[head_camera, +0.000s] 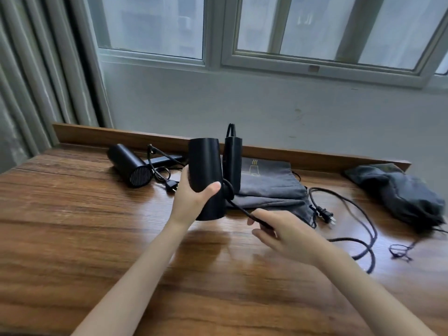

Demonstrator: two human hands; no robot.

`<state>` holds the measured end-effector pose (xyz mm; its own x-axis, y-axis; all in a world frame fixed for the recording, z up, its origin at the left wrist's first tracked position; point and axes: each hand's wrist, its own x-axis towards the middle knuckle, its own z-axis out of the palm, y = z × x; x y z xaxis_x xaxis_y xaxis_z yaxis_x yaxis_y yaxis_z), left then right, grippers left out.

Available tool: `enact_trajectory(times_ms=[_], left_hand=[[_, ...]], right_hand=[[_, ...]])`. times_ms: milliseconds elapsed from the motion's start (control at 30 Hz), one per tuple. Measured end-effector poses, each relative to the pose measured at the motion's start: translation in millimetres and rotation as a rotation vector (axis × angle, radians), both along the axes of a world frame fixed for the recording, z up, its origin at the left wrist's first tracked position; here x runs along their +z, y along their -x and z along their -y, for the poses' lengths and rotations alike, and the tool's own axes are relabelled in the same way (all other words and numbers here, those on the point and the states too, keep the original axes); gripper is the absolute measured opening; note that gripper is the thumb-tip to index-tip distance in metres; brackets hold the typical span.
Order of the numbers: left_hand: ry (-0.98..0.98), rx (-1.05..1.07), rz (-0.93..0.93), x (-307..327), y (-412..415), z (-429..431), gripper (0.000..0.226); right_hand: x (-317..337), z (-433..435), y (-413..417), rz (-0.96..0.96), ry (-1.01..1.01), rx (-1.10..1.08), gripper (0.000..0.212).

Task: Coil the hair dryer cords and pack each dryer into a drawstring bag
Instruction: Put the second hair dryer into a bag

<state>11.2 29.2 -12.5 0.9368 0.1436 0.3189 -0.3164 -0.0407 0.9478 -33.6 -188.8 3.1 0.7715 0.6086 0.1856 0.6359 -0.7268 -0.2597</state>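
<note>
My left hand grips the dryer; my right hand pinches its cord. Behind the dryer lies a flat bag; far right, a bulging bag, contents hidden.

Wooden table, pale wall, windows above, curtain at left

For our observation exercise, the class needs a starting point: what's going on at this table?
The left hand grips a black hair dryer by its barrel, above the wooden table; the right hand holds its cord close by. The rest of the cord sprawls uncoiled to its plug. A second dryer lies back left, unpacked, and a flat grey bag lies behind the hands; a bunched bag sits far right.
</note>
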Motion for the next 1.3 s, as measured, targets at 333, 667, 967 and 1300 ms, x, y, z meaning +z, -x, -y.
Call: enact_trajectory(times_ms=[333, 667, 967, 1300], left_hand=[[-0.599, -0.348, -0.151, 25, 18, -14, 0.075], [-0.257, -0.866, -0.430, 31, 32, -33, 0.068], [0.529, -0.653, -0.202, 24, 34, 16, 0.051], [-0.261, -0.002, 0.080, 9, 34, 11, 0.075]], right_hand=[[59, 20, -3, 0.366, 0.306, -0.040, 0.019], [62, 30, -33, 0.162, -0.248, -0.187, 0.033], [-23, -14, -10, -0.090, -0.034, -0.273, 0.020], [16, 8, 35, 0.131, 0.032, -0.230, 0.016]])
